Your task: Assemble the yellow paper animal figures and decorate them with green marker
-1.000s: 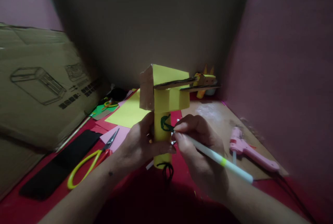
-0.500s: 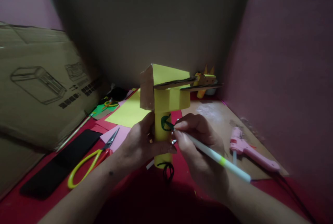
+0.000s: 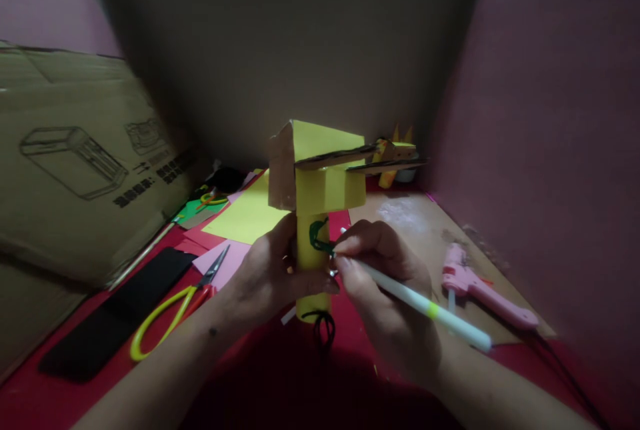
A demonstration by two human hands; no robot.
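My left hand [image 3: 270, 270] is wrapped round a yellow paper tube [image 3: 311, 297], holding it upright. On top of the tube sits a box-shaped piece of yellow paper and cardboard [image 3: 325, 190], with two cardboard strips sticking out to the right. A thin black loop [image 3: 325, 329] hangs at the tube's lower end. My right hand [image 3: 383, 283] pinches a white marker [image 3: 415, 300] with a light green band. Its green tip touches or nearly touches the tube, beside a dark green curved mark [image 3: 316, 234].
Yellow-handled scissors [image 3: 185, 303] and a black phone [image 3: 117, 313] lie at left, near coloured paper [image 3: 255, 213]. A pink glue gun [image 3: 480, 290] rests on a cardboard sheet [image 3: 370, 210] at right. A printed cardboard box [image 3: 75, 150] stands left; a small yellow paper figure [image 3: 397, 153] stands behind.
The marker in my right hand has shifted slightly, its back end moving right and its tip a little down. The green mark looks filled in more. My left hand stays in place.
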